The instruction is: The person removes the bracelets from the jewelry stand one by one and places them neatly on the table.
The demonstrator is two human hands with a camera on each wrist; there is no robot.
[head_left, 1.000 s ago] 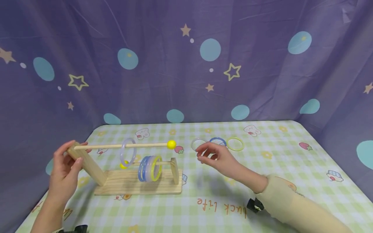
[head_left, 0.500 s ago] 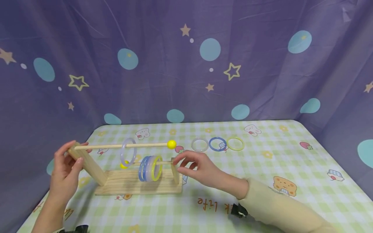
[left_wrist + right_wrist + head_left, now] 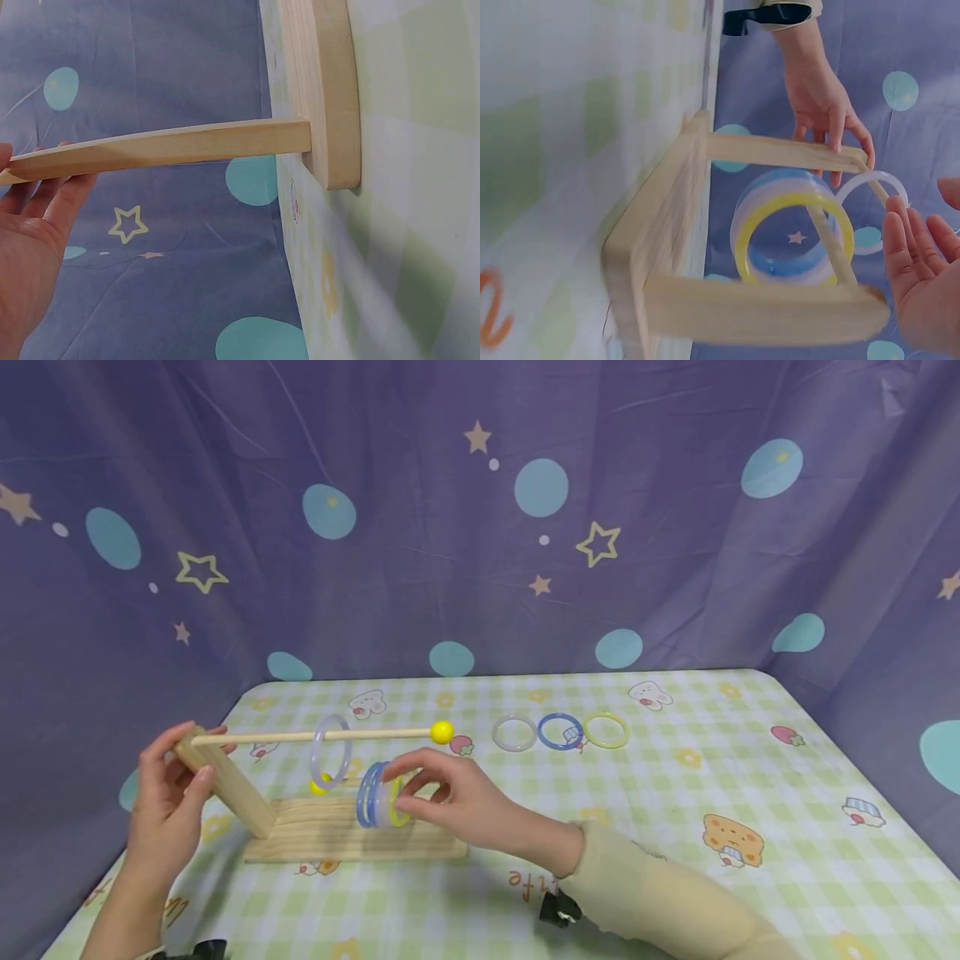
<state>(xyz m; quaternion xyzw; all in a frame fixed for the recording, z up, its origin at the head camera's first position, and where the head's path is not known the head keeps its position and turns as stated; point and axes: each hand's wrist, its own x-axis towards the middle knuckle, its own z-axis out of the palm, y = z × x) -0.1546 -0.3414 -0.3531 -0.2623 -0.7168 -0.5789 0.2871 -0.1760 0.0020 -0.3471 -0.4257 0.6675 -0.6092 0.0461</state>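
A wooden stand (image 3: 352, 843) has a tall post (image 3: 236, 793) at its left and a short post (image 3: 765, 309) at its right. Around the top of the tall post my left hand (image 3: 167, 818) is curled, gripping it. One pale purple ring (image 3: 316, 760) hangs on the upper rod (image 3: 390, 734), which ends in a yellow ball (image 3: 442, 732). Blue rings (image 3: 365, 797), a pale purple ring and a yellow ring (image 3: 744, 244) hang together on the lower rod. My right hand (image 3: 465, 802) is beside the yellow ring, fingers bent but apart from each other; contact is unclear.
Three rings lie in a row on the checked tablecloth behind: a clear ring (image 3: 496, 742), a blue ring (image 3: 542, 739) and a yellow ring (image 3: 587, 739). A patterned purple curtain (image 3: 420, 568) hangs beyond the table.
My right hand has moved left, from in front of the loose rings, past the short post, to the rings on the lower rod. My left hand and the stand stay in place.
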